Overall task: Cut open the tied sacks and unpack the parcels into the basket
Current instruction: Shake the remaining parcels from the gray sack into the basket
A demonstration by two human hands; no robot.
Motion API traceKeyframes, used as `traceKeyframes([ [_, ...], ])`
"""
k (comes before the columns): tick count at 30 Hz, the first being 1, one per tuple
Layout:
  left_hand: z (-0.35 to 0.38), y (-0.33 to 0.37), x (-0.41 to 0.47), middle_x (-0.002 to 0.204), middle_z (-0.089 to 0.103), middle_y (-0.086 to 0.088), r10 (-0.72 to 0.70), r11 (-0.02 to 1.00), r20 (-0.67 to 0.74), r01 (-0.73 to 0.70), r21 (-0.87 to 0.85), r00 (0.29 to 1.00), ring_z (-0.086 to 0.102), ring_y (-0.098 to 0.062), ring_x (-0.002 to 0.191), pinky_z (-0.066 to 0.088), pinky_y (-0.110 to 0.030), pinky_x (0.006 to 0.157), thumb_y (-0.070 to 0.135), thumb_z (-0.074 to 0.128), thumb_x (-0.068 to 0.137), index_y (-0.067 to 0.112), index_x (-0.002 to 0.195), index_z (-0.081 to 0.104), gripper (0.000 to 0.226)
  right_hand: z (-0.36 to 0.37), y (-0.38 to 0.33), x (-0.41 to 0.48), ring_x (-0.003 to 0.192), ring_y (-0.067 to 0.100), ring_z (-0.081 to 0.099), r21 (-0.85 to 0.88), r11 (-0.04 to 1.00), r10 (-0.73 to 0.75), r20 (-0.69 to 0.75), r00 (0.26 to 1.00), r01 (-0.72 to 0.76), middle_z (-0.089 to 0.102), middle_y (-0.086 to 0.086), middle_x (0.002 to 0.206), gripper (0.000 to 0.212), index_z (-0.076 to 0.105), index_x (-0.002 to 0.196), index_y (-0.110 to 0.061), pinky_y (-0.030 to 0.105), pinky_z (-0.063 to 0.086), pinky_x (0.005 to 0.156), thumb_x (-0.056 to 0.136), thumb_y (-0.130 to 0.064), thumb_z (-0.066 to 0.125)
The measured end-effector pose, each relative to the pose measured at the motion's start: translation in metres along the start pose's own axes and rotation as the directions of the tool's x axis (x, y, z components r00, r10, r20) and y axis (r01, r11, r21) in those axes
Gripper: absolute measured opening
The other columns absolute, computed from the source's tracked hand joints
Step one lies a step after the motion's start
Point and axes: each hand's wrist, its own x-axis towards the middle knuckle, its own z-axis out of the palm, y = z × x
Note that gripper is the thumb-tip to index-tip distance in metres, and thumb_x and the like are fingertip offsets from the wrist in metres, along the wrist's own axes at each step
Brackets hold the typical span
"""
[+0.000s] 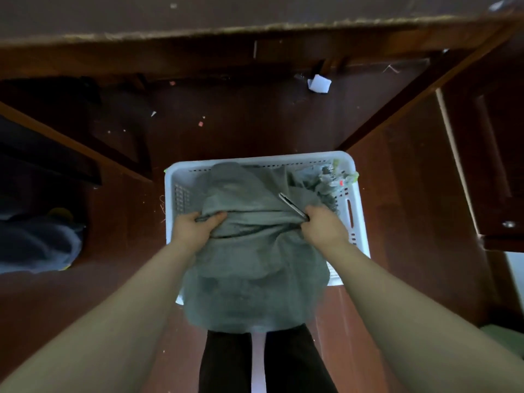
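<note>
A grey woven sack (249,256) hangs over the white slotted plastic basket (351,171) on the floor, its bulky body sagging toward my legs. My left hand (195,226) grips a fold of the sack's fabric on the left. My right hand (323,226) grips the fabric on the right and also holds a slim metal blade (292,205) that points up and left. Crumpled grey and green wrapping (331,177) lies in the basket's far right corner. The parcels inside the sack are hidden.
Dark wooden furniture frames the floor at left (71,143), right (425,165) and back (255,32). Another grey sack (39,239) lies at the left. A white paper scrap (319,83) and small litter lie on the reddish floor beyond the basket.
</note>
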Motion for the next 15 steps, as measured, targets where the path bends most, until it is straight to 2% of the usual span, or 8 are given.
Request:
traceKeyframes([
  [3, -0.01, 0.023, -0.029, 0.1, 0.069, -0.013, -0.095, 0.971, -0.076, 0.076, -0.226, 0.993, 0.067, -0.029, 0.09, 0.055, -0.044, 0.086, 0.032, 0.086, 0.066, 0.008, 0.093, 0.069, 0.039, -0.009, -0.012, -0.023, 0.1, 0.036, 0.06, 0.258, 0.966, 0.006, 0.013, 1.0, -0.009, 0.059, 0.019, 0.113, 0.025, 0.059, 0.109, -0.012, 0.041, 0.051, 0.085, 0.088, -0.011, 0.045],
  [7, -0.028, 0.062, -0.08, 0.083, 0.067, -0.008, -0.144, 0.875, -0.192, 0.034, -0.483, 0.971, 0.065, -0.023, 0.072, 0.054, -0.031, 0.067, 0.025, 0.082, 0.07, 0.011, 0.074, 0.059, 0.027, -0.034, -0.041, -0.064, 0.116, 0.029, 0.055, 0.574, 0.817, -0.089, 0.031, 0.996, 0.055, 0.061, 0.011, 0.124, 0.033, 0.058, 0.123, -0.012, 0.029, 0.042, 0.09, 0.093, -0.009, 0.044],
  [9, -0.037, 0.089, -0.107, 0.08, 0.065, -0.006, -0.119, 0.828, -0.24, -0.037, -0.56, 0.963, 0.065, -0.02, 0.072, 0.054, -0.03, 0.067, 0.025, 0.076, 0.075, 0.012, 0.075, 0.056, 0.023, -0.053, -0.058, -0.084, 0.116, 0.025, 0.054, 0.693, 0.714, -0.117, -0.018, 0.993, 0.097, 0.061, 0.008, 0.122, 0.031, 0.058, 0.123, -0.014, 0.027, 0.041, 0.093, 0.095, -0.012, 0.045],
  [12, -0.049, 0.126, -0.14, 0.088, 0.07, -0.007, -0.023, 0.78, -0.27, -0.152, -0.607, 0.963, 0.07, -0.021, 0.077, 0.059, -0.036, 0.074, 0.027, 0.073, 0.074, 0.011, 0.086, 0.063, 0.023, -0.083, -0.076, -0.112, 0.107, 0.022, 0.058, 0.839, 0.517, -0.128, -0.121, 0.984, 0.171, 0.063, 0.0, 0.107, 0.02, 0.06, 0.109, -0.022, 0.037, 0.046, 0.096, 0.094, -0.018, 0.049],
  [15, -0.047, 0.14, -0.166, 0.083, 0.072, -0.006, 0.061, 0.749, -0.294, -0.239, -0.618, 0.954, 0.072, -0.022, 0.076, 0.06, -0.037, 0.072, 0.024, 0.075, 0.069, 0.01, 0.087, 0.067, 0.025, -0.095, -0.07, -0.132, 0.102, 0.02, 0.06, 0.866, 0.464, -0.104, -0.157, 0.982, 0.187, 0.065, -0.002, 0.103, 0.014, 0.062, 0.1, -0.024, 0.039, 0.049, 0.094, 0.092, -0.02, 0.05],
])
